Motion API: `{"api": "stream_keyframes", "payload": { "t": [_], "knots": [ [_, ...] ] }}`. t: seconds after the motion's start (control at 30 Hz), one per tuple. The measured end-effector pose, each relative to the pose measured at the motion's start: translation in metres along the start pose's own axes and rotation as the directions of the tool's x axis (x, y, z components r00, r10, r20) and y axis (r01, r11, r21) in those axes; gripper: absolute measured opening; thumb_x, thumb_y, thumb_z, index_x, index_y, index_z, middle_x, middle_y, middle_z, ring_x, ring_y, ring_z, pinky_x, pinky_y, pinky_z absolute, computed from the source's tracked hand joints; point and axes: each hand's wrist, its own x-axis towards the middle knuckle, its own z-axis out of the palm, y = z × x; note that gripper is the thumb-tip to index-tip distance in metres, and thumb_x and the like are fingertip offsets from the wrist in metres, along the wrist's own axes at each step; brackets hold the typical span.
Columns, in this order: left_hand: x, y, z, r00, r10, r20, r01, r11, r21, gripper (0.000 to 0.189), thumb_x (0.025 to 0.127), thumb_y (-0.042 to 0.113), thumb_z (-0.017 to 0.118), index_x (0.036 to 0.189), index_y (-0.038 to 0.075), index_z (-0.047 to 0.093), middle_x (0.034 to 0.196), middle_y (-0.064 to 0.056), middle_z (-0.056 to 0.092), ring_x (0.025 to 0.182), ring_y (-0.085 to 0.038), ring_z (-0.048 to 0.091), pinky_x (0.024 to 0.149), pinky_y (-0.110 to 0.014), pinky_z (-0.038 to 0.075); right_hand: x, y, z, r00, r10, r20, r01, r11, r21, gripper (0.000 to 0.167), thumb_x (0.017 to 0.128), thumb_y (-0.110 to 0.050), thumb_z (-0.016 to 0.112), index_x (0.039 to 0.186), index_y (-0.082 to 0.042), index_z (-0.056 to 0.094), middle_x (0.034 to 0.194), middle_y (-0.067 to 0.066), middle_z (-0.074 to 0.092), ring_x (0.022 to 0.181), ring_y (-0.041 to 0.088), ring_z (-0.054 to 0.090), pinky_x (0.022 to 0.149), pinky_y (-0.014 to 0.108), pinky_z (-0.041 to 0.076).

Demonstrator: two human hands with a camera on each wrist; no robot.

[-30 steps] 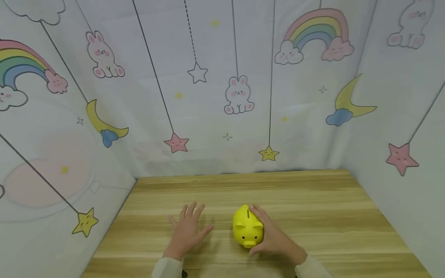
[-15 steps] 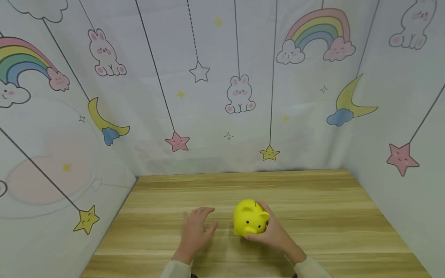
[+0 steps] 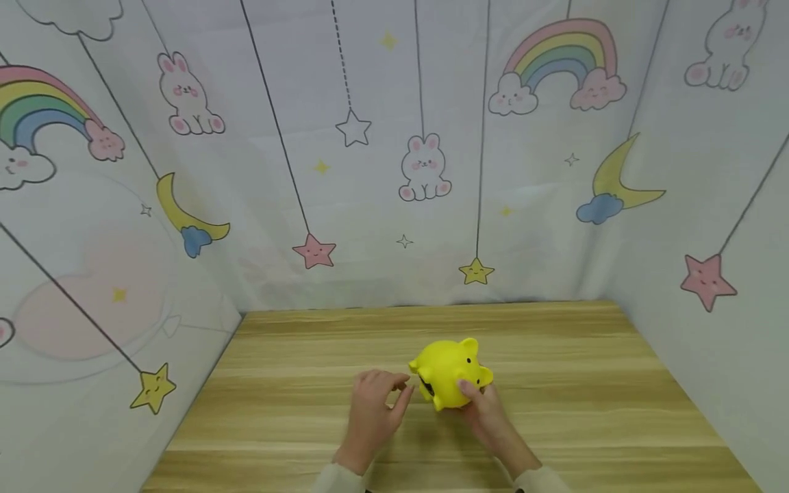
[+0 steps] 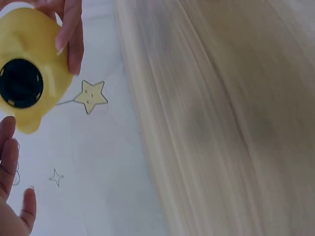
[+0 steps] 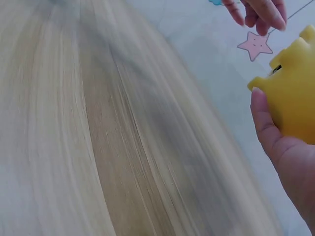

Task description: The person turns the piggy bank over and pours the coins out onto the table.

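A yellow piggy bank [image 3: 448,370] is held up off the table in my right hand [image 3: 493,421], tipped on its side with its head to the right. The right thumb [image 5: 262,115] lies along its body. Its underside faces left, and in the left wrist view a round black plug [image 4: 21,83] shows in the belly. My left hand [image 3: 374,414] is just left of the piggy bank, thumb and fingers bent toward that underside with a gap between thumb and fingertips. Nothing is in the left hand.
The wood-grain table [image 3: 296,342] spreads around both hands. White cloth walls [image 3: 364,205] printed with rabbits, stars, moons and rainbows stand at the back and on both sides of it.
The right hand has lifted the piggy bank and turned it from upright to lying sideways, underside to the left. The left hand has moved right toward it, its spread fingers now bent.
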Motion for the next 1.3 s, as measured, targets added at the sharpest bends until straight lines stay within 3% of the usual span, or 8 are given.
{"api": "stream_keyframes", "payload": {
  "t": [0.2, 0.4, 0.57, 1.03, 1.3],
  "knots": [
    [0.004, 0.010, 0.013, 0.995, 0.079, -0.058, -0.079, 0.997, -0.007, 0.019, 0.078, 0.013, 0.084, 0.092, 0.011, 0.073, 0.086, 0.007, 0.071, 0.075, -0.011, 0.062, 0.076, -0.041, 0.045, -0.003, 0.003, 0.002, 0.998, -0.022, 0.053, 0.015, 0.992, 0.123, 0.029, 0.103, -0.023, 0.040, 0.132, -0.019, 0.042, 0.120, 0.009, 0.057, 0.104, 0.024, 0.061, 0.092, 0.055, 0.048],
    [0.007, 0.020, 0.022, 0.989, 0.086, -0.119, -0.088, 0.996, -0.009, 0.017, 0.082, 0.017, 0.082, 0.095, 0.011, 0.072, 0.092, 0.003, 0.072, 0.075, -0.012, 0.061, 0.077, -0.040, 0.043, -0.006, 0.005, 0.002, 0.997, 0.009, 0.077, -0.026, 0.975, 0.222, 0.034, 0.106, -0.036, 0.028, 0.136, -0.022, 0.037, 0.125, 0.007, 0.054, 0.109, 0.023, 0.060, 0.099, 0.055, 0.043],
    [0.011, 0.026, 0.026, 0.986, 0.084, -0.142, -0.089, 0.996, -0.027, 0.015, 0.084, 0.015, 0.080, 0.095, 0.010, 0.071, 0.092, 0.003, 0.071, 0.074, -0.012, 0.059, 0.076, -0.037, 0.042, -0.007, 0.009, 0.002, 0.994, 0.012, 0.105, -0.047, 0.942, 0.332, 0.039, 0.106, -0.038, 0.022, 0.140, -0.022, 0.032, 0.132, 0.008, 0.050, 0.115, 0.027, 0.058, 0.103, 0.056, 0.040],
    [0.013, 0.027, 0.031, 0.973, 0.069, -0.222, -0.083, 0.995, -0.053, 0.015, 0.082, 0.018, 0.083, 0.087, 0.007, 0.074, 0.077, 0.002, 0.070, 0.064, -0.010, 0.058, 0.070, -0.032, 0.039, -0.016, 0.012, 0.003, 0.983, 0.080, 0.163, -0.149, 0.871, 0.469, 0.051, 0.102, -0.053, 0.025, 0.142, -0.022, 0.023, 0.134, 0.011, 0.044, 0.120, 0.033, 0.054, 0.108, 0.053, 0.035],
    [0.014, 0.033, 0.033, 0.965, 0.038, -0.259, -0.054, 0.997, -0.052, 0.012, 0.081, 0.014, 0.083, 0.085, 0.009, 0.073, 0.076, 0.003, 0.069, 0.064, -0.010, 0.058, 0.071, -0.033, 0.039, -0.016, 0.017, 0.007, 0.986, 0.069, 0.152, -0.142, 0.825, 0.547, 0.053, 0.101, -0.054, 0.031, 0.141, -0.019, 0.028, 0.133, 0.013, 0.047, 0.121, 0.038, 0.054, 0.108, 0.053, 0.035]
  ]
}}
